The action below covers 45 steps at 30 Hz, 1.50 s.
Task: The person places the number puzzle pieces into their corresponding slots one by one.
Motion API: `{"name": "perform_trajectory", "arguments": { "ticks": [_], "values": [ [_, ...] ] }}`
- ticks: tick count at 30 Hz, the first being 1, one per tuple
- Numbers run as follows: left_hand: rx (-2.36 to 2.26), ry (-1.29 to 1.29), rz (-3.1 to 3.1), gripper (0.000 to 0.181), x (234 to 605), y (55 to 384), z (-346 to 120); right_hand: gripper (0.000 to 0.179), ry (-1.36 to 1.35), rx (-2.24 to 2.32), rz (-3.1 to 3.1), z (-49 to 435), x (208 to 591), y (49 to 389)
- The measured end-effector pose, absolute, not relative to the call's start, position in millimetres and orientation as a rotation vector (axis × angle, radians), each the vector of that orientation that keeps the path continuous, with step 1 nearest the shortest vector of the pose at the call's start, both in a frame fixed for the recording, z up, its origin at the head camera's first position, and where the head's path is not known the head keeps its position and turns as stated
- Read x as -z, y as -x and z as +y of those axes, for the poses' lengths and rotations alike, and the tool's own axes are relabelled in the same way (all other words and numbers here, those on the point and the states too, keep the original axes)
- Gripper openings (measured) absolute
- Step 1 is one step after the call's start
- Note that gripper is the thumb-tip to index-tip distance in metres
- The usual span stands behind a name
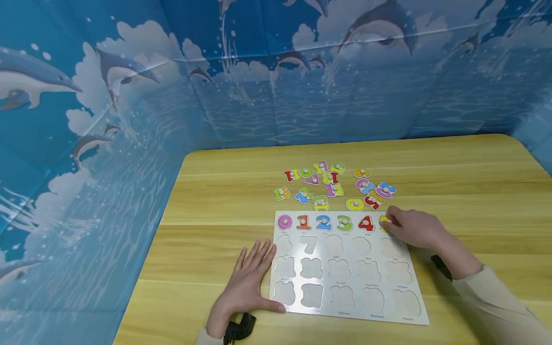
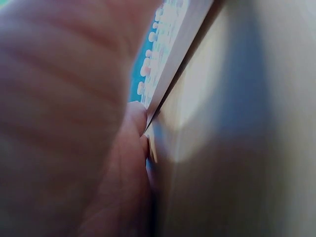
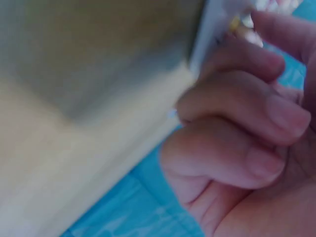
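Note:
A white number puzzle board (image 1: 325, 311) lies on the table, its top row holding the knobbed pieces 0 (image 1: 284, 222), 1 (image 1: 303, 222), 2 (image 1: 323, 223), 3 (image 1: 344, 223) and 4 (image 1: 366, 224). At the right end of that row, my right hand (image 1: 416, 229) pinches a yellow number 5 piece (image 1: 384, 220), partly covered by the fingers. The other fingers of that hand are curled in the right wrist view. My left hand (image 1: 247, 282) lies with spread fingers at the board's left side, thumb at the lower left corner.
Several loose number pieces lie behind the board, among them a yellow 8 (image 1: 355, 204), a red 5-shaped piece (image 1: 373, 201) and a green-orange piece (image 1: 281, 193). The lower rows of the board show bare recesses. A dolphin-print curtain (image 1: 267, 105) hangs behind the wooden table (image 1: 207, 201).

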<state>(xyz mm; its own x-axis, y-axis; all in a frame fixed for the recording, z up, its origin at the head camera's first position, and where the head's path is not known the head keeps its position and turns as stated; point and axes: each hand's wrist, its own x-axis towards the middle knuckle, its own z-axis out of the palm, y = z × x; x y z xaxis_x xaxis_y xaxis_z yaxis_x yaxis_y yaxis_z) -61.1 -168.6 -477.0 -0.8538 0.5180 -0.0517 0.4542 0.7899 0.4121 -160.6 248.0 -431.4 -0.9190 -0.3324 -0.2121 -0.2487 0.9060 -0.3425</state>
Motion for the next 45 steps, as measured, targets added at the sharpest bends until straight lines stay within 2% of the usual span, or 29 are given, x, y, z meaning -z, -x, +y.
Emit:
{"name": "perform_trajectory", "arguments": {
  "ticks": [6,14,21,32,41,45],
  "values": [
    [-0.582,-0.762,2.825,0.128,474.8,62.1,-171.1,0.03,0.408,0.339,2.844,234.1,415.8,188.4],
    [-0.569,-0.767,2.827,0.127,474.4,66.0,-172.5,0.023,0.554,0.41,2.918,161.1,418.2,259.2],
    [-0.57,-0.765,2.812,0.127,480.9,62.6,-165.9,0.036,0.65,0.384,2.885,109.6,429.2,301.9],
    [-0.542,-0.779,2.837,0.127,484.4,59.4,-166.3,0.017,0.624,0.155,2.957,79.3,445.2,307.7],
    [-0.555,-0.761,2.826,0.128,481.6,62.4,-168.4,0.019,0.627,0.15,3.051,81.7,441.6,309.7],
    [-0.528,-0.764,2.827,0.128,480.2,63.3,-168.5,0.024,0.64,0.213,3.096,86.5,433.4,300.1]
  ]
}}
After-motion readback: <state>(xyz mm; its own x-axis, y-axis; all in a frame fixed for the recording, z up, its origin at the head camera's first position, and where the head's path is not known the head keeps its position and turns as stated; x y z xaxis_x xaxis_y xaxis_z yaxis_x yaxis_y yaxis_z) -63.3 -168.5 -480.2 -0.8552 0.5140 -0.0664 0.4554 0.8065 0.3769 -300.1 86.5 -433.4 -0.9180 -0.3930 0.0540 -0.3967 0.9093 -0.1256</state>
